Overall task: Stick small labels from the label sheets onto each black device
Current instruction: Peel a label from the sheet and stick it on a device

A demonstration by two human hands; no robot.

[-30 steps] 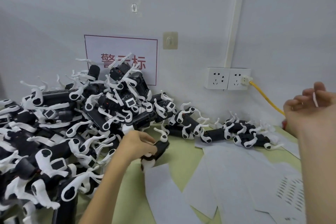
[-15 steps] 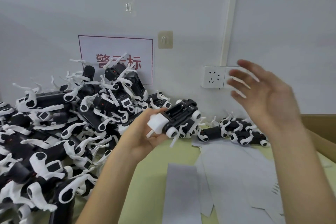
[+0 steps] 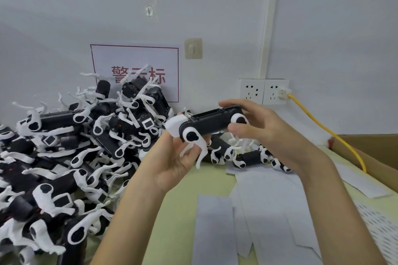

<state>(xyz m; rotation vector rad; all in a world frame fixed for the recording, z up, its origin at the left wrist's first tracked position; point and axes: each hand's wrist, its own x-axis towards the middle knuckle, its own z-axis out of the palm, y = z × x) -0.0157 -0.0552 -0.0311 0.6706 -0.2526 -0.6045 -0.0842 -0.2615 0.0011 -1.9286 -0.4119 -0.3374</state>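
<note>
At centre, black device [image 3: 206, 123] held: left hand [image 3: 172, 161] gripped under white front end, right hand [image 3: 265, 131] curled round rear. Sticker not discernible. Device best steadied, sticker pressed flat. Spare label sheets [image 3: 215, 232] at 6 o'clock.

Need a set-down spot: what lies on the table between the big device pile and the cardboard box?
Head view: bare green table, then overlapping label sheets up to the box.
</note>
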